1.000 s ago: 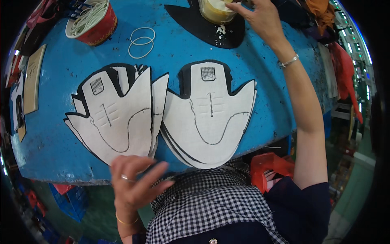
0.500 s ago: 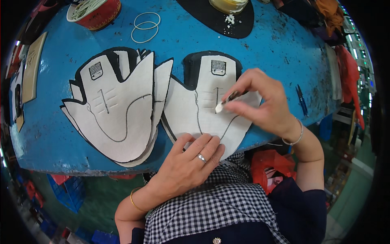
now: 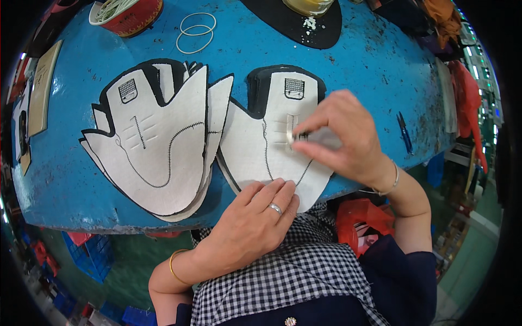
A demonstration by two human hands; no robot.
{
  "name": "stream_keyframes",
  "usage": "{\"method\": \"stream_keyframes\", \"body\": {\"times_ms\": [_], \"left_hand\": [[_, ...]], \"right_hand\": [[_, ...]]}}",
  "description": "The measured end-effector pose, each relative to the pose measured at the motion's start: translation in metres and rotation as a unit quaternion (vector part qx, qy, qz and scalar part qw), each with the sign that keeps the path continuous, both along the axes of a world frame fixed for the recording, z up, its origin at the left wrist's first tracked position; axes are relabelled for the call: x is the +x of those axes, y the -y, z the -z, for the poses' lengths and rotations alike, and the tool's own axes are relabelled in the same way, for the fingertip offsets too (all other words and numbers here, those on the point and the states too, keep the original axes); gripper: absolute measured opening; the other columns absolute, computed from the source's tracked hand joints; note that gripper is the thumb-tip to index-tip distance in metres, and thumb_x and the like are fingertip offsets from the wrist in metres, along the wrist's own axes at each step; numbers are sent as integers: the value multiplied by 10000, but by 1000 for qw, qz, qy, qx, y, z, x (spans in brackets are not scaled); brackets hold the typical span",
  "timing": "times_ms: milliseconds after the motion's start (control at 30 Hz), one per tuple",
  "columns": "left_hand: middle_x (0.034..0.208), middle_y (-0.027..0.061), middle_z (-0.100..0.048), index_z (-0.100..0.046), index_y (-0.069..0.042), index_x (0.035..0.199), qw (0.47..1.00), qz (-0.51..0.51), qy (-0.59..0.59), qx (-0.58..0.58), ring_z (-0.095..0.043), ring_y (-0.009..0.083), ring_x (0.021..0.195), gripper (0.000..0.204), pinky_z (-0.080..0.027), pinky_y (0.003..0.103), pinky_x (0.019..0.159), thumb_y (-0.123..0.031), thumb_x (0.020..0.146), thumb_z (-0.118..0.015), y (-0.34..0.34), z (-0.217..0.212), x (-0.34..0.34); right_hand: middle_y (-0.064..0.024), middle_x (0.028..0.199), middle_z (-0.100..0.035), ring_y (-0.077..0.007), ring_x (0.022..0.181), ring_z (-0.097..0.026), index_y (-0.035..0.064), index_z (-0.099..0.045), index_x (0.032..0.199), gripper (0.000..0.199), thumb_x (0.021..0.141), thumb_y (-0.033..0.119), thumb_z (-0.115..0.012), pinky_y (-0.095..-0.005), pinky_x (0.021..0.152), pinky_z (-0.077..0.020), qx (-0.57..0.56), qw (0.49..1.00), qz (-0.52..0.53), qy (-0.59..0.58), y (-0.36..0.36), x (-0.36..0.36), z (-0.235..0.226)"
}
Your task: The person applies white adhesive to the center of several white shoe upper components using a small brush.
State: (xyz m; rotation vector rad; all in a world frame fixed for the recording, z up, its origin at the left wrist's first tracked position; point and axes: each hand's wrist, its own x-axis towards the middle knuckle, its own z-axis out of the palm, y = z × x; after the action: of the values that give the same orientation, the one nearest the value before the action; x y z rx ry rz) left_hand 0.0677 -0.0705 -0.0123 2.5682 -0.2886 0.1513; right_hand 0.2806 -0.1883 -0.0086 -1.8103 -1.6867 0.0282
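Observation:
My left hand point(image 3: 258, 220) lies flat on the lower end of the right-hand white shoe-upper piece point(image 3: 247, 144), fingers stretched out and a ring on one of them. In a pinch, my right hand point(image 3: 348, 138) grips a small dark tool with a white tip point(image 3: 289, 136), mostly hidden by the fingers. Its tip meets the short stitched line in the middle of that piece, where a pale, shiny strip shows. This piece has black edging and lies on others. On the left, a stack of similar shoe-upper pieces point(image 3: 157, 157) overlaps its side.
The blue table point(image 3: 370, 70) carries a red bowl of pale bands point(image 3: 130, 19), two loose white rings point(image 3: 196, 33) and a black board point(image 3: 272, 16) with a yellowish tub point(image 3: 309, 4) and white crumbs. Dark pens point(image 3: 404, 133) lie at right. A red plastic bag point(image 3: 364, 217) hangs below the edge.
My right hand has shifted slightly left, moving the tool's tip upward along the stitched line. A pale strip now covers that line. My left hand stays nearly still on the piece.

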Motion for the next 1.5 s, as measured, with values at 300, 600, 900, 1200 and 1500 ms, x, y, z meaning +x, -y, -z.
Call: {"method": "stream_keyframes", "body": {"times_ms": [300, 600, 900, 1200, 1500], "left_hand": [[748, -33, -526, -747, -83, 1101, 981, -9, 194, 23, -539, 131, 673, 371, -461, 316, 728, -130, 747, -647, 0, -13, -12], [868, -30, -521, -761, -243, 1005, 931, -297, 147, 155, -541, 205, 796, 438, -432, 427, 835, -133, 584, -809, -57, -33, -68], [1221, 41, -626, -718, -109, 1136, 994, -75, 22, -80, -599, 226, 1041, 457, -478, 380, 872, -265, 722, -833, 5, 16, -13], [1154, 33, -634, -718, -78, 1123, 997, -51, -7, -58, -597, 215, 1036, 450, -475, 377, 883, -217, 709, -826, 3, 8, -3], [935, 66, -602, -725, -38, 1088, 995, -65, 77, 7, -596, 212, 824, 348, -496, 342, 738, -78, 754, -637, 5, 10, 8]], "right_hand": [[-99, 1008, -735, -113, 917, -674, 38, -573, 1020, 154, 944, 76, -702, -248, 794, -509, 93, 903, 140, -395, 28, 26, -1], [-14, 860, -701, -101, 830, -631, 57, -626, 938, 198, 857, 124, -793, -260, 796, -505, 21, 925, 165, -342, 26, 7, 4], [-30, 775, -655, -198, 684, -602, 77, -654, 867, 238, 767, 182, -843, -323, 666, -459, -65, 980, 70, -175, 8, -12, 6], [1, 759, -639, -210, 674, -589, 93, -644, 863, 263, 749, 196, -857, -345, 677, -449, 49, 996, 39, 69, -11, 12, 15], [-38, 910, -700, -162, 795, -638, 63, -668, 971, 221, 817, 120, -816, -305, 760, -503, 9, 996, 31, -78, 4, 17, -15]]}}
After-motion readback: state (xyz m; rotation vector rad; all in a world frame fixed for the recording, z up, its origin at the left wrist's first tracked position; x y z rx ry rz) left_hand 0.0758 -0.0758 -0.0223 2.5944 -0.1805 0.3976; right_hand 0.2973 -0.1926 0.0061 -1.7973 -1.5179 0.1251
